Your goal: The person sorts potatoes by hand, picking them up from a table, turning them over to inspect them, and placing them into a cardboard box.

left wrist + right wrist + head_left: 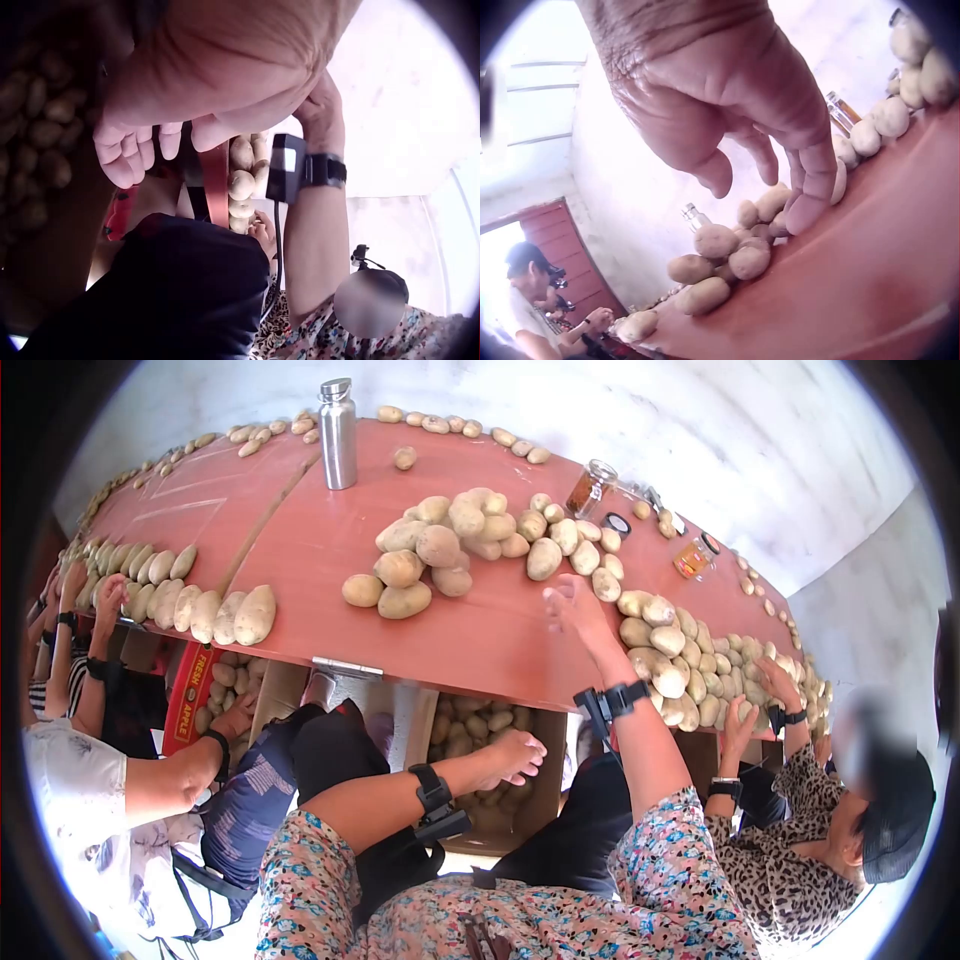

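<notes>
My right hand is over the red table, just in front of a loose line of potatoes. In the right wrist view its fingers hang loosely bent with nothing between them, and a heaped pile of potatoes shows beyond. Below the table edge, my left hand hangs above a cardboard box with potatoes in it. The left wrist view shows that hand relaxed and holding nothing, with the box's potatoes in shade at the side.
A steel bottle and glass jars stand toward the back. Potato rows line the table's left front edge, and a dense bank of potatoes covers the right. People sit on both sides, one in a leopard-print top.
</notes>
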A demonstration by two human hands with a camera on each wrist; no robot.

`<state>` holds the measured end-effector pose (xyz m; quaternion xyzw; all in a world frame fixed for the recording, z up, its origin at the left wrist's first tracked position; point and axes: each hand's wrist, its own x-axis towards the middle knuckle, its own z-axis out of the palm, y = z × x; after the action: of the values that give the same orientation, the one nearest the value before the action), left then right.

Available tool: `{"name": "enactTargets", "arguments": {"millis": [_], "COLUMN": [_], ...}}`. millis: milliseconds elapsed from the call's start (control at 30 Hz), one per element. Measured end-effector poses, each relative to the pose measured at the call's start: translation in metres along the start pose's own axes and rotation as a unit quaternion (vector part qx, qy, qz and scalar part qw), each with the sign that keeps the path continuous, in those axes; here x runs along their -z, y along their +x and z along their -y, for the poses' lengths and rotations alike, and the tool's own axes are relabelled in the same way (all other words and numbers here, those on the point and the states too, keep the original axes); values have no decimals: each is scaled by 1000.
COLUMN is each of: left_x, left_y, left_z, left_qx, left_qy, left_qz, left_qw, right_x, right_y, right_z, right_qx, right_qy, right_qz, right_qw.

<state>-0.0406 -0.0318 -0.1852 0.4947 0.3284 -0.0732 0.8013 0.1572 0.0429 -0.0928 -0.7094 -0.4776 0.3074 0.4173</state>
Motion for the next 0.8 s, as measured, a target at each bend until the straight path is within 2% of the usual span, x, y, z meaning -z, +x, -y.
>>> {"name": "enactTargets", "arguments": {"millis": [67,100,167,300,333,500,767,800], "left_x": [1,1,1,2,1,-1,2,1], "left_y": [-7,-9,-11,-11,-14,-17,-13,-12], "left_z": [-6,-9,-10,-11,-13,-17,-15,-15], "left_qx": [-3,-3,-12,-28,-33,-41,-36,-32], "left_qy": [-2,0,-9,-6,2,22,28,26], "left_qz": [11,27,25,36,38,44,33,29], "left_qw": [1000,1000,1000,999,999,998,998,999], "right_x": [-5,-7,-9,-28,-30,-44,-16,-9], "right_y": [28,46,79,92,92,86,70,64], "right_z": [6,-4,-30,-17,-11,-7,-26,-28], "right_qx": [-73,-69,-6,-21,-61,-47,-8,2], "right_qy": [-43,-44,-218,-297,-284,-348,-357,-324], "right_qz": [-92,-86,-158,-160,-129,-142,-106,-75], "right_qw": [992,993,963,941,948,925,928,943]}}
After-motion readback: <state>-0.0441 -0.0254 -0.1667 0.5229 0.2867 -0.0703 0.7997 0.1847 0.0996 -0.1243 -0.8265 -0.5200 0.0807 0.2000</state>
